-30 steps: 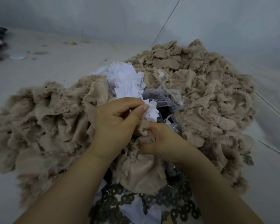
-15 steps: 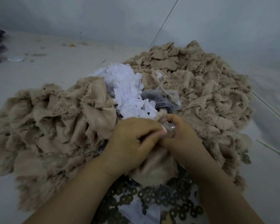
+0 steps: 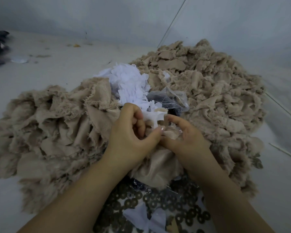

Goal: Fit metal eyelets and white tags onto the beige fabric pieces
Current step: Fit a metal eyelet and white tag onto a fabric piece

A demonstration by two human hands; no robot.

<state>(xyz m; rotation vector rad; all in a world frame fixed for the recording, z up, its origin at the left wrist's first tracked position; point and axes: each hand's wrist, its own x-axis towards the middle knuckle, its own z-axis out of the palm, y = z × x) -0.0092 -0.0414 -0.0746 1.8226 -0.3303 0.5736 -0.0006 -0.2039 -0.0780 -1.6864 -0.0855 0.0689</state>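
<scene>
Around the white tags [image 3: 131, 83], the fabric pieces [image 3: 208, 91] I work through are plain beige with frayed, paler edges. Nearer me than the tags lie dark bronze metal eyelets [image 3: 158, 204]. The desk [image 3: 40, 76] beyond the tags is pale grey.

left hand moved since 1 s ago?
Yes. The left hand has come down, toward the camera: its fingertips were up against the white tag pile; now it sits just below the pile, over the beige piece.
</scene>
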